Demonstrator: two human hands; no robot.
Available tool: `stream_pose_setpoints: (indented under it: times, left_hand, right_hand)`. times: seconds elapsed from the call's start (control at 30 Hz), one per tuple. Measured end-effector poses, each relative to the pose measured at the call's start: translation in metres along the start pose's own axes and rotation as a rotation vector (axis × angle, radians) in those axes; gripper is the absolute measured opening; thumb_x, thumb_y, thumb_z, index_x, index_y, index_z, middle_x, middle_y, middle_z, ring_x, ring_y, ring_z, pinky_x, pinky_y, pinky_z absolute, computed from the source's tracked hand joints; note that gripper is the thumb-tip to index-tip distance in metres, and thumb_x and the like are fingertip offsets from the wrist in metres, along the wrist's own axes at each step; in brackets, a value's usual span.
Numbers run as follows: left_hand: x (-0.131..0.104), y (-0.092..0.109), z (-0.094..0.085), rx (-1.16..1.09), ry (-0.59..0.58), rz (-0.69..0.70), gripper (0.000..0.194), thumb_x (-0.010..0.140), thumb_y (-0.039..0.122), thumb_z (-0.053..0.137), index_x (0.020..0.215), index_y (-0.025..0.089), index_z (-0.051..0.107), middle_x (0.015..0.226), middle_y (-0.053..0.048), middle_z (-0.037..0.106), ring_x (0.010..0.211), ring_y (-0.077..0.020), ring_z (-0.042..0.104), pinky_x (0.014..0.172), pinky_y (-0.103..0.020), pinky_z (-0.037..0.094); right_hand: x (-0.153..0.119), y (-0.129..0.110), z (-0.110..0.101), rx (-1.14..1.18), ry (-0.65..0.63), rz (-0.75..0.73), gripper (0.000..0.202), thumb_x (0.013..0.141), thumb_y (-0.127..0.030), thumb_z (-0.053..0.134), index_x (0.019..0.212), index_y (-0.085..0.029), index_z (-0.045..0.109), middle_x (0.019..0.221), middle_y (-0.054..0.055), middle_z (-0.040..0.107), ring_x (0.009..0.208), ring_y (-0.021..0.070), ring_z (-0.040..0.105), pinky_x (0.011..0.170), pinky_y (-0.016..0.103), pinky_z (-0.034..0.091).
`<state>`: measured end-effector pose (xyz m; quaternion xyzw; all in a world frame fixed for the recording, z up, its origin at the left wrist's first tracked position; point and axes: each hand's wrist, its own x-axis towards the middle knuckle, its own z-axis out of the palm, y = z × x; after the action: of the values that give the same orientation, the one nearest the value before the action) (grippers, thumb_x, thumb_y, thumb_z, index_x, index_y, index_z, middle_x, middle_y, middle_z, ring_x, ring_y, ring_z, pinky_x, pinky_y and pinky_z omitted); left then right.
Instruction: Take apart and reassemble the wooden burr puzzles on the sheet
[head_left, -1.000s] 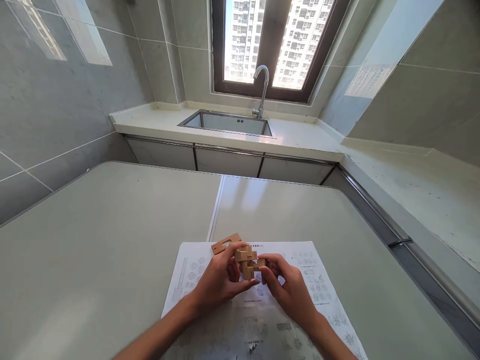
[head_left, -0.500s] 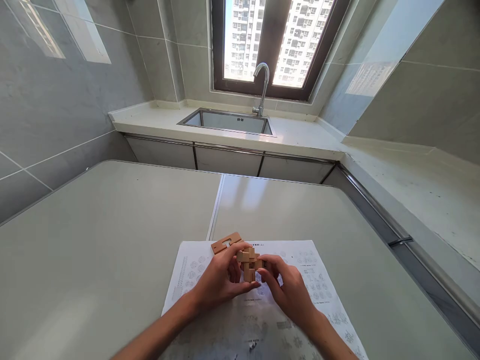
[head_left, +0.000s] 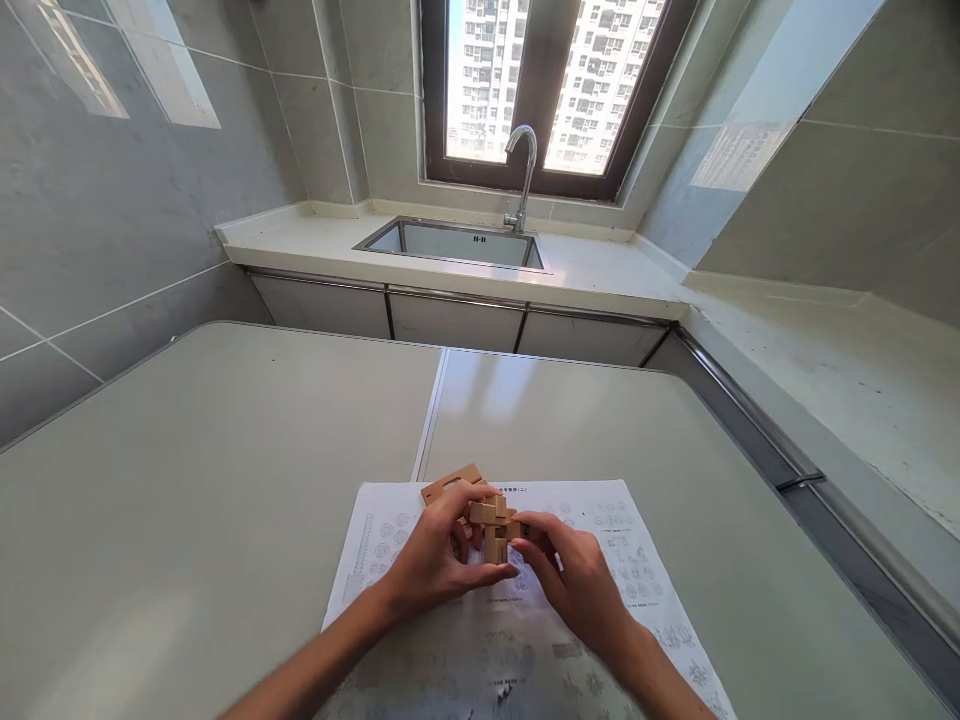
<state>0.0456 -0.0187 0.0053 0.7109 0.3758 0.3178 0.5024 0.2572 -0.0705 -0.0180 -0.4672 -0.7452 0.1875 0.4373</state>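
A small puzzle of interlocking wooden blocks (head_left: 495,522) is held up over a printed paper sheet (head_left: 600,570). My left hand (head_left: 442,550) grips it from the left, fingers over its top and thumb under its bottom. On the other side, my right hand (head_left: 570,565) pinches the block that sticks out to the right. Behind my left hand lies a flat wooden piece with a cut-out (head_left: 471,473), partly hidden by the fingers. Rows of small drawings and printed lines cover the sheet.
The sheet rests on a large pale table (head_left: 225,480) with a seam (head_left: 429,415). Beyond the table stand a counter (head_left: 300,240), a metal sink (head_left: 450,240) and a curved faucet (head_left: 531,165) under a window. Another counter (head_left: 847,370) runs along the right.
Both hands and the wooden puzzle have shifted very slightly left. The grip of both hands on the puzzle looks the same.
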Motion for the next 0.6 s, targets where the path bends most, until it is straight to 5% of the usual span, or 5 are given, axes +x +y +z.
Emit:
stream_pose_setpoints:
  times: [0.6]
  left_hand:
    - [0.002,0.011,-0.005,-0.035,0.015,-0.027,0.067,0.068,0.046,0.095,0.125,0.027,0.064,0.119,-0.006,0.062,0.067,-0.0107,0.052,0.060,-0.024,0.047]
  right_hand:
    - [-0.001,0.001,-0.001,0.003,-0.090,0.077,0.020,0.109,-0.036,0.050,0.118,-0.021,0.059,0.069,-0.005,0.060,0.054,0.0120,0.051,0.053,0.023,0.040]
